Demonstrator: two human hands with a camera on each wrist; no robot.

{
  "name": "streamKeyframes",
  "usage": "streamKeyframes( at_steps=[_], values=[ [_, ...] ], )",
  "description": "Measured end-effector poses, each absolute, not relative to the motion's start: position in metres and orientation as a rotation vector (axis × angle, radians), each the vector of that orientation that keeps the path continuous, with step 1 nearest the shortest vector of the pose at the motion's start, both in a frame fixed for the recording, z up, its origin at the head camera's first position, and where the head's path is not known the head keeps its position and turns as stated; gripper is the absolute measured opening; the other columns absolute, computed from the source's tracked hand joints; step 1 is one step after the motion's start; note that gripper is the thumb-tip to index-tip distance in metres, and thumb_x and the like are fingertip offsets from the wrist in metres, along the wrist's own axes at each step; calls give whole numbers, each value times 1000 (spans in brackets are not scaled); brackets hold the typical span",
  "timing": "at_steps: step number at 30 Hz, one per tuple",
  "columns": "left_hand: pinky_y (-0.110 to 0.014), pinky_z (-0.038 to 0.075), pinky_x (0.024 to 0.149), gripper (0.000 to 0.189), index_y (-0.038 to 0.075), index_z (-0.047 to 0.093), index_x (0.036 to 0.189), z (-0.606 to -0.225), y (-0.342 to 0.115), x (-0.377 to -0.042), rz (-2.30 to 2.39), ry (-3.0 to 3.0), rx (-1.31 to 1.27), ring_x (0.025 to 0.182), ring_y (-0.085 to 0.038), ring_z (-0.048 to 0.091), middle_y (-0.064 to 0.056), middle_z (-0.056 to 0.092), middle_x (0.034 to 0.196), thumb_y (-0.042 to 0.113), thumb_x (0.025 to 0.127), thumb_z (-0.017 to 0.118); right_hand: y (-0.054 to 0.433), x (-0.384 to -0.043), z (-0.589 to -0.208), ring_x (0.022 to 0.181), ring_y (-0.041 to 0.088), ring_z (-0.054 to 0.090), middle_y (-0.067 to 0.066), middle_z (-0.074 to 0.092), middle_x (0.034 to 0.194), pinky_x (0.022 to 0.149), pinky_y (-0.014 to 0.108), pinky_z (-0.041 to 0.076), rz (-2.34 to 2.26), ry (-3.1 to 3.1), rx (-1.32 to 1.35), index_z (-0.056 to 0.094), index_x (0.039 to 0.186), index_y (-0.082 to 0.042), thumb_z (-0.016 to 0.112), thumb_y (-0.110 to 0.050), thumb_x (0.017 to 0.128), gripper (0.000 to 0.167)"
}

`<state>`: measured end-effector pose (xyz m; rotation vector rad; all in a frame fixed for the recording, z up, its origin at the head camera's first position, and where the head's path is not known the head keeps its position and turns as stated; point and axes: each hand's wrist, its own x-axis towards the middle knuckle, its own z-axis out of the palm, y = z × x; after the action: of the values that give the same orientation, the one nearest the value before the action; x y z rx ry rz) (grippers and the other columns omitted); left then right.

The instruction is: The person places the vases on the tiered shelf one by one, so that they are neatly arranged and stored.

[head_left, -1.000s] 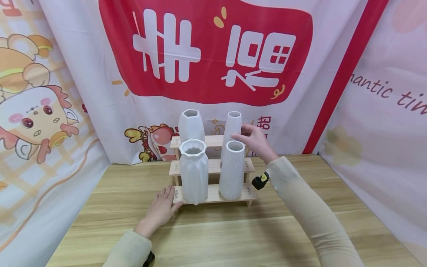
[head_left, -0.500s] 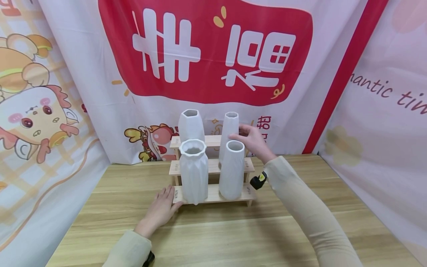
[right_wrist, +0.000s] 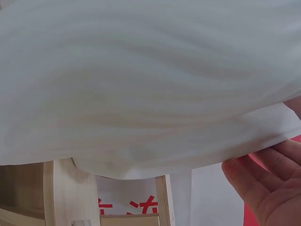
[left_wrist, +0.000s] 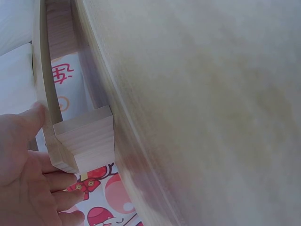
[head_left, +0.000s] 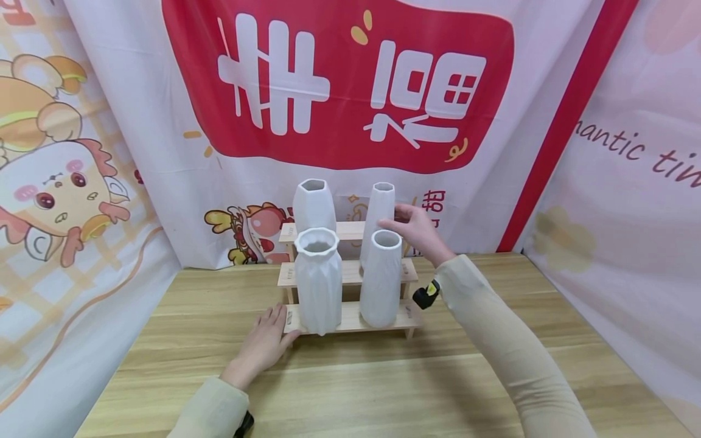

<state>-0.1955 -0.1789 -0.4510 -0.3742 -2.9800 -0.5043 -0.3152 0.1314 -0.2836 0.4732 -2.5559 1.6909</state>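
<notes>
In the head view, a slim white vase [head_left: 376, 213] stands on the middle tier [head_left: 350, 274] of a three-tier wooden stand [head_left: 350, 319], behind another vase. My right hand [head_left: 418, 231] holds its upper right side between thumb and fingers. White vase wall [right_wrist: 141, 94] fills most of the right wrist view, with my fingertips [right_wrist: 235, 169] at its edge. My left hand [head_left: 265, 340] grips the left end of the bottom tier; in the left wrist view the thumb [left_wrist: 35, 117] lies on the board's edge and the fingers [left_wrist: 59, 181] reach around its end.
A pleated vase with a wavy rim [head_left: 319, 286] and a smooth tapered vase [head_left: 381, 280] stand on the bottom tier. An angular vase [head_left: 314, 204] is at the back left. The stand rests on a wooden table [head_left: 350, 389] before a printed cloth backdrop [head_left: 339, 91].
The slim vase shifts slightly left with my right hand, then a little back to the right. My left hand stays on the stand's end.
</notes>
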Motion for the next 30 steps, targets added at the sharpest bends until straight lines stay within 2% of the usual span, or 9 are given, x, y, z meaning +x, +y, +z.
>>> streamKeyframes(
  at_steps=[30],
  values=[
    [-56,16,105,68,-16,29,135,-450,-179,-195,-486,-2989,-369,129,-46,22,-32,26,141,37,96,47,132,-312,-284,101,19,57,4,59,117,88,37,47,1677,-2569,489,53,130,-14,72,-38,79,59]
  ],
)
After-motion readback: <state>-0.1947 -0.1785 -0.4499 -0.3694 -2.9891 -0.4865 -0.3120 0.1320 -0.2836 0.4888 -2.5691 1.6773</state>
